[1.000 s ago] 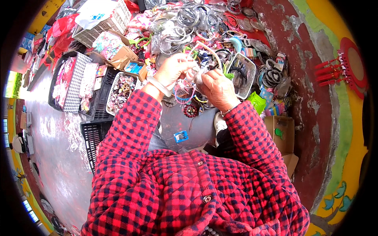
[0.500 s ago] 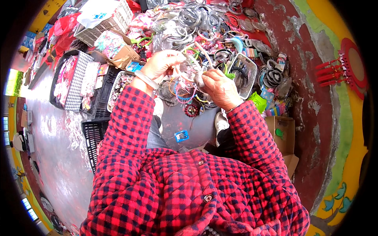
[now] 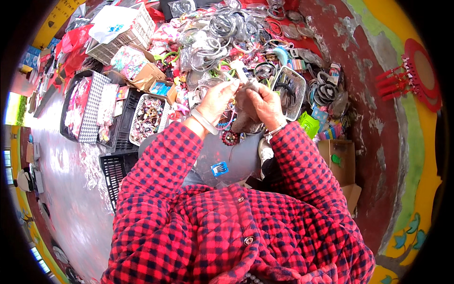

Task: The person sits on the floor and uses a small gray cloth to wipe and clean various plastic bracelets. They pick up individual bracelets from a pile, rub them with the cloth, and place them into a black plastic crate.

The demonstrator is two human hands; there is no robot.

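Note:
Over the grey work surface, my two hands meet, fingertips nearly touching. A pale band-like piece, perhaps a headband, sticks up between them. My left hand pinches near its lower end, and its fingers hide what they grip. My right hand is closed on a grey-brown soft piece, which hangs down below the fingers. I cannot tell whether the two pieces are joined. Just beneath lie a dark red beaded ring and a pink hoop, partly covered by the hands.
Bagged headbands pile up at the far side. A white basket of hair ties and a black crate stand to the left. At the right are a white basket, a bright green packet and a cardboard box.
My left hand has moved right and down, close to my right hand. The grey-brown piece now hangs in view below my right hand. The loose rings beneath are more covered.

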